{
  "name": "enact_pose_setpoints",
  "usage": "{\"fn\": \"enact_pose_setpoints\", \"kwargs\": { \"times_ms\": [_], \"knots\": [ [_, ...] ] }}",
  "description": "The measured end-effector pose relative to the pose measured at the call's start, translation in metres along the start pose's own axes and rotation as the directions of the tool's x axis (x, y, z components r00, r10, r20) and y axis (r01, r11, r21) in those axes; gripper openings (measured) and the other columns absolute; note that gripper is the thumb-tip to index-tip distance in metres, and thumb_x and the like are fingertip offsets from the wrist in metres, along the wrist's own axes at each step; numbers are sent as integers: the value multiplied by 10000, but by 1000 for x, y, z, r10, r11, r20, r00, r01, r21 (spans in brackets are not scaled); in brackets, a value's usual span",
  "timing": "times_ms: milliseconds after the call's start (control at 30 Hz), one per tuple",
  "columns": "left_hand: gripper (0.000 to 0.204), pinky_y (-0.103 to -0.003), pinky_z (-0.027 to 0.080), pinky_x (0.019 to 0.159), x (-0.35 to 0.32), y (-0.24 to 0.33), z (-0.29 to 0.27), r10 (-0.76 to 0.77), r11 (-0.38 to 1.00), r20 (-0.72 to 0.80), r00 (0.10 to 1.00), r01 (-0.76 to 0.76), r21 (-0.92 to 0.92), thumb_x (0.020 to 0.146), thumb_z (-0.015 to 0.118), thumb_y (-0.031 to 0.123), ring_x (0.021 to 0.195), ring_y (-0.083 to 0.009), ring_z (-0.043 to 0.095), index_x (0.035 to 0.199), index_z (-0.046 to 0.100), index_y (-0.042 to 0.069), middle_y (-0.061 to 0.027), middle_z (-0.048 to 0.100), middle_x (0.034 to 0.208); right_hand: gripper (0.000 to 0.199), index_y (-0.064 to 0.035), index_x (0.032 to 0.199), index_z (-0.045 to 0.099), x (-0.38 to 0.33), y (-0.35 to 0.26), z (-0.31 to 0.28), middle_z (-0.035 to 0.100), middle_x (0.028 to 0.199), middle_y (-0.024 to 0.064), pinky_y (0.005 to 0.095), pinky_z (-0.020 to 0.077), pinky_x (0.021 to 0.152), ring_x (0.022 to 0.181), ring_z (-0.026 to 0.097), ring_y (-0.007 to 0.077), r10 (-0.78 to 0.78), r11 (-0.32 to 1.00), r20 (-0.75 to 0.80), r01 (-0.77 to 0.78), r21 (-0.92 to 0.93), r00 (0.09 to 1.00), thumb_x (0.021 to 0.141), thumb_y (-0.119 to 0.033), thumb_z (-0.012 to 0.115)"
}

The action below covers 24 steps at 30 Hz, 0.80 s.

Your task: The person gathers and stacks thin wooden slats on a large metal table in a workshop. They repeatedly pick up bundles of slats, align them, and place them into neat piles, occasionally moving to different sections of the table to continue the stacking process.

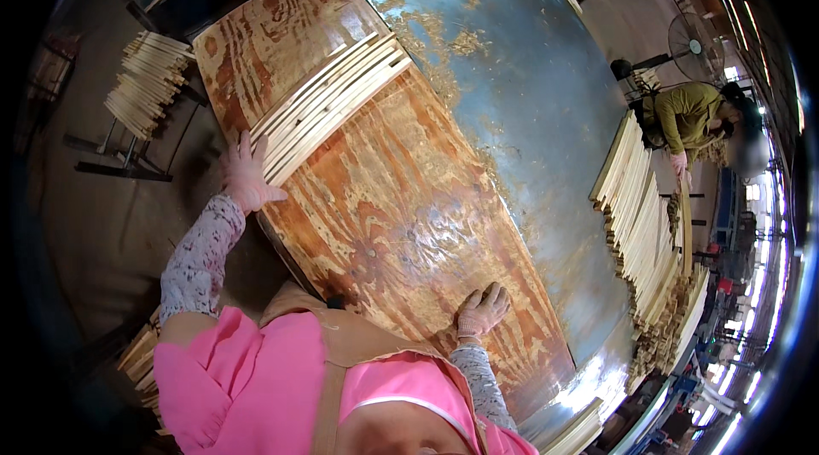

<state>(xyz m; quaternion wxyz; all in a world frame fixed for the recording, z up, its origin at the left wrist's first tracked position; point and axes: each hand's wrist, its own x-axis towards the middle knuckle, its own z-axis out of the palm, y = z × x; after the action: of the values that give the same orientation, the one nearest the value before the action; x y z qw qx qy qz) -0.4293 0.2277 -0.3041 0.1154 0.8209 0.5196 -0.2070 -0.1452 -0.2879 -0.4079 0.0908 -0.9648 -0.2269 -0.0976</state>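
Note:
Several pale wooden strips (337, 105) lie side by side across a worn plywood board (375, 208). My left hand (246, 173), in a thin pale glove, is spread at the near-left ends of the strips, its fingers against them and not wrapped round any. Lower right, my right hand (484, 310), also gloved, rests on the bare plywood with its fingers extended and nothing in them. The far ends of the strips reach the seam where the plywood meets a blue-grey metal surface (546, 105).
Wood shavings (465, 39) litter the metal surface. A stack of strips (149, 84) sits on a stand at the left. Along the right edge runs a long pile of strips (640, 233), where a co-worker (687, 118) bends over. A fan (694, 46) stands beyond.

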Motion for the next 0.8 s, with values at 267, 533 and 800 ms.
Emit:
{"fn": "enact_pose_setpoints", "kwargs": {
  "times_ms": [267, 533, 800],
  "knots": [
    [1165, -536, 296, 1222, 51, 42, -19, 142, 989, -128, 982, -135, 57, 733, 846, 580, 1459, -427, 372, 1663, 306, 134, -256, 261, 1685, 530, -17, 1415, 547, 7, 0, 7, 545, 1440, 241, 568, 314, 1220, 1379, 463, 442, -25, 998, 54, 28, -54, 998, 970, -304, 574],
    [1100, -581, 326, 1189, 160, 262, -91, 305, 952, -158, 939, -304, 33, 771, 822, 573, 1444, -448, 410, 1659, 324, 157, -220, 310, 1682, 535, -65, 1411, 559, 19, -4, -2, 545, 1424, 219, 588, 326, 1216, 1397, 448, 444, 51, 998, 102, -47, -43, 993, 925, -270, 652],
    [1029, -592, 316, 1178, 226, 499, -100, 430, 902, -203, 880, -410, 131, 827, 761, 649, 1427, -461, 437, 1655, 345, 202, -172, 293, 1700, 498, -77, 1342, 577, 31, 5, 0, 550, 1354, 194, 620, 351, 1160, 1314, 489, 442, 73, 997, 93, -72, -15, 993, 913, -326, 620]
  ]
}}
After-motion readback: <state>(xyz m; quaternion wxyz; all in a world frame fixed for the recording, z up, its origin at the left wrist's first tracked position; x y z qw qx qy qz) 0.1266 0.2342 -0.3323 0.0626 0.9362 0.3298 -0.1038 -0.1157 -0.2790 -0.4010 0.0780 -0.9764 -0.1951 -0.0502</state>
